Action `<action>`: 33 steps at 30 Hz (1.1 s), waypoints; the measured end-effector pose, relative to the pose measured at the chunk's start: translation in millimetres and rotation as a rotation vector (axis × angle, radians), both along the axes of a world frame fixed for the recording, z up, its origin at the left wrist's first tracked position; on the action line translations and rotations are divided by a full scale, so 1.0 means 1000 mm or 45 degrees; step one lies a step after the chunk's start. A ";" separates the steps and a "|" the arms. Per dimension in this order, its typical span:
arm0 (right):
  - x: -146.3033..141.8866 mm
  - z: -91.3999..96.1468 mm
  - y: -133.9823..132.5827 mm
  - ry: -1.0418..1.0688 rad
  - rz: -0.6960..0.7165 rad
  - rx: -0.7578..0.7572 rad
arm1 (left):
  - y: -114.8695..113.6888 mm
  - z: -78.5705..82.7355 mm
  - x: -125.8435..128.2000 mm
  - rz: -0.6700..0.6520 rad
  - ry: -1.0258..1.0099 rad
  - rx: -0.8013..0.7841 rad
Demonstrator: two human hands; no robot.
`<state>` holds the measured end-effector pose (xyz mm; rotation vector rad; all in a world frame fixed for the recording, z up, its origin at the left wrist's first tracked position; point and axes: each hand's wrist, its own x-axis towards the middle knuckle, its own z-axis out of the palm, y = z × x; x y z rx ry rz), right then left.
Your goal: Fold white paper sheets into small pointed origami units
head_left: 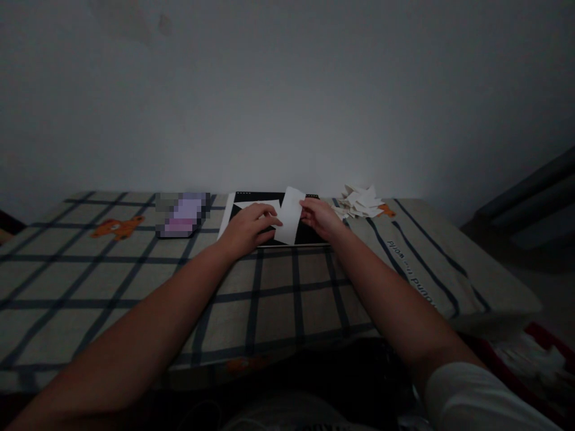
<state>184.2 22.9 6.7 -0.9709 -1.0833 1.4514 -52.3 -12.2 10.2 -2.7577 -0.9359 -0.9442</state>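
Note:
A white sheet of paper (291, 216) is held up between both hands above a black pad (309, 234) that lies on the checked cloth. My left hand (248, 227) pinches the sheet's left edge, its fingers curled. My right hand (320, 216) grips the sheet's right edge, fingers closed on it. More white paper lies on the pad under my left hand.
A heap of folded white paper pieces (359, 202) sits just right of the pad. A blurred purple and grey object (182, 214) lies to the left. The checked cloth (135, 269) with orange animal prints covers the surface, against a plain wall. Red items lie at lower right.

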 end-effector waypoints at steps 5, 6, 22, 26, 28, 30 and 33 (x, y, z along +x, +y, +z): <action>-0.002 -0.004 0.001 -0.227 -0.062 0.131 | -0.001 0.000 0.002 -0.015 -0.095 -0.026; -0.003 -0.005 0.001 -0.273 -0.045 0.165 | -0.001 0.000 0.003 0.007 -0.139 -0.035; -0.011 0.002 -0.010 -0.315 0.229 0.229 | 0.008 -0.012 0.005 0.172 -0.820 -0.615; -0.012 0.002 -0.011 -0.443 0.187 0.354 | 0.009 -0.013 0.006 0.128 -0.894 -0.741; -0.011 0.000 -0.010 -0.507 0.149 0.397 | 0.009 -0.012 0.006 0.128 -0.897 -0.764; -0.011 -0.001 -0.010 -0.539 0.133 0.411 | 0.008 -0.011 0.008 0.127 -0.910 -0.765; -0.012 -0.001 -0.010 -0.562 0.135 0.439 | 0.007 -0.009 0.009 0.102 -0.926 -0.788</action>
